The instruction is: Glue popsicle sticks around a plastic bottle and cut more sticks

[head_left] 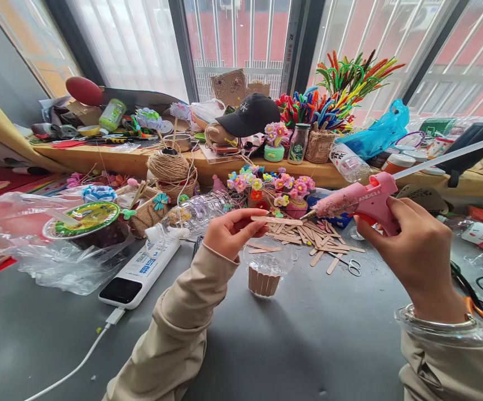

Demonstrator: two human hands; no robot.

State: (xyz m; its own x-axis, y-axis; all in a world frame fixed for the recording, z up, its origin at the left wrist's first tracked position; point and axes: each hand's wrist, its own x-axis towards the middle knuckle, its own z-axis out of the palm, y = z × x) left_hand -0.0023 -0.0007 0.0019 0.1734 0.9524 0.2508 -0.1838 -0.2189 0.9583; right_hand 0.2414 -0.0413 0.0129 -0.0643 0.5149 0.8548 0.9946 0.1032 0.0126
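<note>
Between thumb and fingertips, my left hand (235, 233) pinches one end of a wooden stick (283, 221), which points right, nearly level. My right hand (412, 239) is wrapped round the grip of a pink glue gun (350, 201). The gun's nozzle is close to the stick's free end; whether they touch is hard to tell. Below the stick, a clear plastic cup (269, 259) stands on the grey table, with short wooden pieces (263, 282) side by side around its lower part. Behind it lies a pile of loose wooden sticks (319, 236).
Scissors (353, 266) lie right of the cup. At the left are a white power bank (141, 273) with a cable and a lidded tub (87, 220) in a plastic bag. Twine (170, 170), a clear bottle (202, 211) and craft flowers (266, 186) stand behind. Black and orange cables run at the right.
</note>
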